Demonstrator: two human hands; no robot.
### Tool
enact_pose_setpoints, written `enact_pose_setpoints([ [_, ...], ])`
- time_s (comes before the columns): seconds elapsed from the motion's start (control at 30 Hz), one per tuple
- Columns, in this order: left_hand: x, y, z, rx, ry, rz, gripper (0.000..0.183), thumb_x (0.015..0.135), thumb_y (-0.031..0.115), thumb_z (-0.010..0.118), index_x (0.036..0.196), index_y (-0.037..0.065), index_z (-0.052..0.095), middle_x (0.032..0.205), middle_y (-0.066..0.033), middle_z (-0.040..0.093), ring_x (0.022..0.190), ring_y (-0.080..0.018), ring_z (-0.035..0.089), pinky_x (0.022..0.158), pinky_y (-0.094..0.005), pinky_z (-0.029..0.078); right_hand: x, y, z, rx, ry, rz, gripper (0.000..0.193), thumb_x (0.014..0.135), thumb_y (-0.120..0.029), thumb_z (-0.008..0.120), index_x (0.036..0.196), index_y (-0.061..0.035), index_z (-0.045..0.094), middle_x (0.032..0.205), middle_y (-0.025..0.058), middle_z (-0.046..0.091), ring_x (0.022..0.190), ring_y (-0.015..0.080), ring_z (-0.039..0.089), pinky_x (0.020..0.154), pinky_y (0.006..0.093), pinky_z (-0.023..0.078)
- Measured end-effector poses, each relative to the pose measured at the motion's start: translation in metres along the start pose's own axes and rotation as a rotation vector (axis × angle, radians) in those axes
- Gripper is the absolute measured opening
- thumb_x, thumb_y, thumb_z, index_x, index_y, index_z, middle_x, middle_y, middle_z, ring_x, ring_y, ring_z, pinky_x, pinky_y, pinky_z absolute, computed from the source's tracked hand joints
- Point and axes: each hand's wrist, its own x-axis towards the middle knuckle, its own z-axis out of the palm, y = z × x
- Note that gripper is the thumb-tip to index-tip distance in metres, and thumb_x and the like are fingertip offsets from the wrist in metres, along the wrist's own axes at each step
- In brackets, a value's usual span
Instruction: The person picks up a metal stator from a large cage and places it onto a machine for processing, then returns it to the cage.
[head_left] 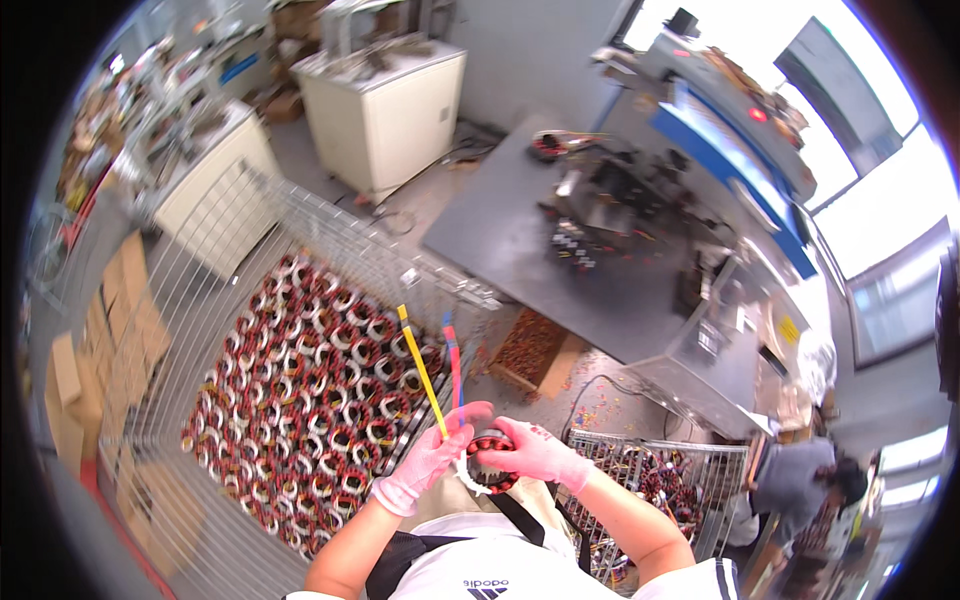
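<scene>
In front of my body I hold a ring-shaped motor stator (485, 488) with dark red windings and a white edge. My right hand (540, 452), in a pink and white glove, is closed around its right side. My left hand (430, 462), gloved alike, pinches the lead wires at the ring's upper left. A long yellow wire (422, 370) rises from that grip, and beside it stands a red wire (455, 365) with a blue one at its tip. The left fingertips are partly blurred.
Left of me a wire-mesh cage (225, 215) holds many similar stators (300, 400) in rows. A dark workbench (490, 220) with machinery stands ahead, a box of small scraps (530, 352) beside it. Another mesh basket (700, 455) is at right, near a bending person (795, 490).
</scene>
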Motion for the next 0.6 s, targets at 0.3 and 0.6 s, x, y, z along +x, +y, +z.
enact_pose_setpoints([
  [0.3, 0.126, 0.04, 0.083, -0.648, -0.018, 0.542, 0.038, 0.096, 0.027, 0.053, 0.065, 0.008, 0.042, 0.068, -0.0057, 0.052, 0.08, -0.0255, 0.06, 0.099, -0.0514, 0.047, -0.134, 0.023, -0.067, 0.159, 0.463, 0.036, 0.052, 0.087, -0.041, 0.064, 0.119, -0.002, 0.052, 0.106, 0.0165, 0.065, 0.102, 0.0209, 0.062, 0.087, 0.0336, 0.048],
  [0.6, 0.181, -0.034, 0.078, 1.959, -0.358, 0.735, 0.02, 0.085, 0.017, 0.049, 0.085, 0.005, 0.065, 0.086, -0.0126, 0.065, 0.087, -0.0315, 0.063, 0.086, -0.0412, 0.05, -0.194, 0.128, -0.2, 0.041, 0.853, -0.124, 0.045, 0.091, -0.036, 0.059, 0.112, 0.0031, 0.052, 0.094, 0.023, 0.065, 0.089, 0.0357, 0.064, 0.077, 0.0406, 0.049],
])
